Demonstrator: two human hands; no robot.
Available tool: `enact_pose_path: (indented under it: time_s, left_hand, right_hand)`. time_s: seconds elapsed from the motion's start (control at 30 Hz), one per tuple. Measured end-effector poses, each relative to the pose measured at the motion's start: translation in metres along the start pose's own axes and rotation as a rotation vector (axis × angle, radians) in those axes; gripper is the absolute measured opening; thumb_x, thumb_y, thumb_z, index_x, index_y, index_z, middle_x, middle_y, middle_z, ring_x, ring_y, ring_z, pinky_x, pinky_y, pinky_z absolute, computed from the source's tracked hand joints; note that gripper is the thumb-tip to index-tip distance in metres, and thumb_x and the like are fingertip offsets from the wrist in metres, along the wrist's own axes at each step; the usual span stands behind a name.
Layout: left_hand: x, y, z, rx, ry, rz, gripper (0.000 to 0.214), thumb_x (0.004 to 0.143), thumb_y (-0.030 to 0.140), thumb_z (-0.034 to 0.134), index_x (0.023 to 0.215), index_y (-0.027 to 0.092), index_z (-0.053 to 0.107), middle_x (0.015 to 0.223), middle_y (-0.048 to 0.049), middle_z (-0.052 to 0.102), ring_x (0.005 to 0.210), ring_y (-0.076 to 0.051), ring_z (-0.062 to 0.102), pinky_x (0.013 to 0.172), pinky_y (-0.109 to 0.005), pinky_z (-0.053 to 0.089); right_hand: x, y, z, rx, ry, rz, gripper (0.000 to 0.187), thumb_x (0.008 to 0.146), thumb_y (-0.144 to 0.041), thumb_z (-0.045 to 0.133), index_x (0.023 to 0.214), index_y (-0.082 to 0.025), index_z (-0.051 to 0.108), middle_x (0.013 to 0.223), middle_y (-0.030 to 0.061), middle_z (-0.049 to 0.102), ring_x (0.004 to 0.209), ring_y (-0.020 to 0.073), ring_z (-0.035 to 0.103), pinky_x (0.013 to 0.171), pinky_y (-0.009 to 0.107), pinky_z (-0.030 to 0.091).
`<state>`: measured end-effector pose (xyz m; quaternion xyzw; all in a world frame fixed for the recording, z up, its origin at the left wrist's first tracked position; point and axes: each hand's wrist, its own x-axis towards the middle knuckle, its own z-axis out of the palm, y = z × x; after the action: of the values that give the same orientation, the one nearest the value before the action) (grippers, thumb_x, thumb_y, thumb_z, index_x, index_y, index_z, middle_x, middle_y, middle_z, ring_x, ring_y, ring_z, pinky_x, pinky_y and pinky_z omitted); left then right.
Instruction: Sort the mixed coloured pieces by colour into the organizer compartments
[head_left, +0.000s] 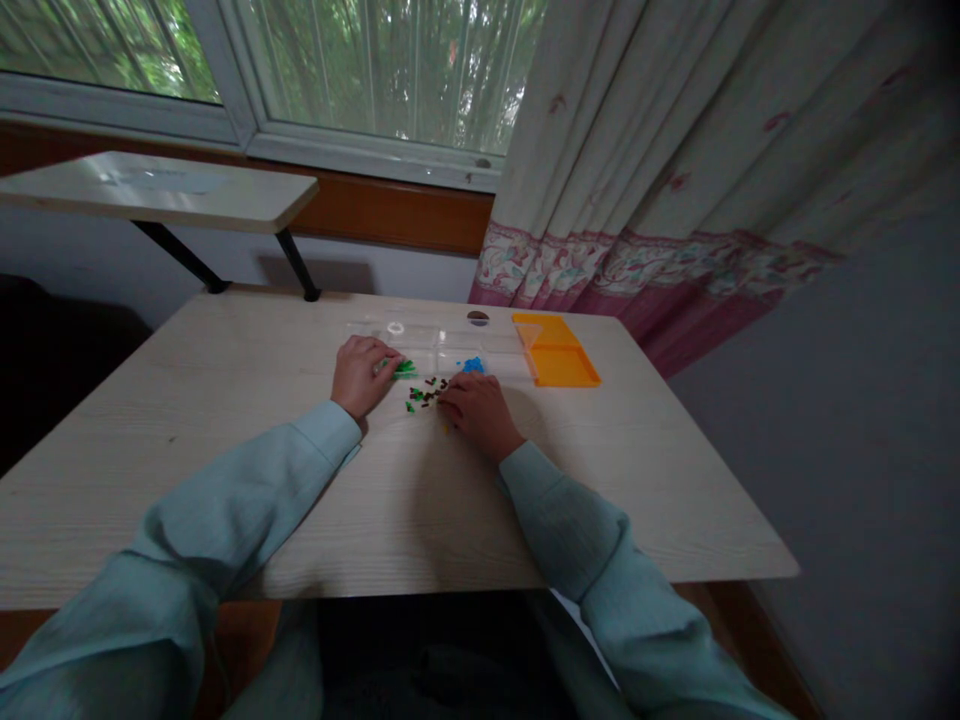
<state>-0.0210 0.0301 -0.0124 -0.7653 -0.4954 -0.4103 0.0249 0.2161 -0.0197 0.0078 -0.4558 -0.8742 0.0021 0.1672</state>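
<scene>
The left hand (363, 377) rests at the near left part of a clear, colourless plastic compartment box (495, 344), its bent fingertips at a cluster of small bright green pieces (406, 369); its grip is curled, and I cannot tell whether a piece is pinched in it. The right hand (481, 413) reaches down over the right edge of a loose scatter of tiny dark brown and green pieces (424, 394), which lies on the pale wood-grain tabletop (247, 400) just in front of the box, between the two hands. Its fingers point down and inward, and whether that grip has closed on anything is hidden. One small yellow piece (447, 429) lies near the right hand on its near side. Beyond that hand, a little heap of small bright blue pieces (472, 366) sits in the near middle part of the box. An orange rectangular plastic tray (568, 366) with a divider lies at the box's right end. A dark round disc-shaped spot (478, 318) shows behind the box, and a white raised shelf (202, 192) on black legs stands at the far left.
</scene>
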Motion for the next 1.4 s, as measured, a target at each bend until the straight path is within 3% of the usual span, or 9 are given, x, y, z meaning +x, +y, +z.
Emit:
enact_pose_path:
  time_s: [0.3, 0.6, 0.8, 1.0, 1.2, 1.4]
  left_hand:
    - [0.000, -0.002, 0.001, 0.037, -0.005, -0.028, 0.027, 0.090, 0.039, 0.057, 0.091, 0.021, 0.075, 0.090, -0.0074, 0.068, 0.092, -0.024, 0.054, 0.086, -0.041, 0.041]
    - [-0.001, -0.005, 0.002, 0.008, 0.023, 0.032, 0.031, 0.096, 0.033, 0.047, 0.107, 0.021, 0.073, 0.093, -0.0082, 0.065, 0.092, -0.024, 0.053, 0.086, -0.041, 0.041]
    - [-0.002, 0.019, -0.005, -0.093, -0.086, 0.204, 0.027, 0.095, 0.033, 0.052, 0.113, 0.023, 0.070, 0.096, -0.0076, 0.065, 0.096, -0.022, 0.055, 0.087, -0.040, 0.043]
    - [-0.007, 0.046, -0.004, -0.150, -0.243, 0.372, 0.036, 0.093, 0.042, 0.054, 0.124, 0.026, 0.063, 0.101, -0.0077, 0.069, 0.096, -0.021, 0.059, 0.088, -0.038, 0.045]
    - [-0.009, 0.043, -0.004, -0.104, -0.146, 0.353, 0.030, 0.095, 0.041, 0.051, 0.114, 0.026, 0.069, 0.093, -0.0056, 0.073, 0.091, -0.019, 0.063, 0.086, -0.037, 0.045]
    - [-0.009, 0.043, -0.008, -0.067, -0.119, 0.362, 0.026, 0.095, 0.041, 0.053, 0.106, 0.027, 0.072, 0.087, -0.0028, 0.074, 0.088, -0.018, 0.063, 0.086, -0.037, 0.044]
  right_hand:
    - [0.001, 0.002, 0.004, 0.188, 0.017, 0.033, 0.010, 0.083, -0.019, 0.065, 0.088, -0.019, 0.074, 0.099, 0.0064, 0.068, 0.097, 0.0203, 0.056, 0.086, 0.033, 0.037]
    - [0.001, 0.001, 0.006, 0.297, 0.085, 0.157, 0.007, 0.081, -0.019, 0.068, 0.082, -0.021, 0.075, 0.091, 0.0053, 0.070, 0.092, 0.0200, 0.058, 0.085, 0.033, 0.041]
    - [0.009, 0.006, 0.010, 0.563, 0.234, 0.264, 0.007, 0.080, -0.022, 0.068, 0.081, -0.019, 0.075, 0.084, 0.0045, 0.070, 0.085, 0.0177, 0.060, 0.083, 0.032, 0.045]
    - [0.011, 0.006, 0.010, 0.921, 0.238, 0.405, 0.020, 0.077, -0.039, 0.069, 0.080, -0.021, 0.075, 0.080, 0.0007, 0.072, 0.078, 0.0165, 0.064, 0.076, 0.030, 0.048]
    - [0.010, 0.000, 0.006, 1.150, 0.173, 0.435, 0.025, 0.072, -0.044, 0.072, 0.082, -0.021, 0.076, 0.082, 0.0011, 0.074, 0.081, 0.0169, 0.066, 0.079, 0.030, 0.050]
    - [0.010, -0.003, 0.003, 1.157, 0.157, 0.400, 0.029, 0.076, -0.047, 0.070, 0.085, -0.021, 0.077, 0.082, 0.0013, 0.074, 0.080, 0.0166, 0.065, 0.077, 0.029, 0.049]
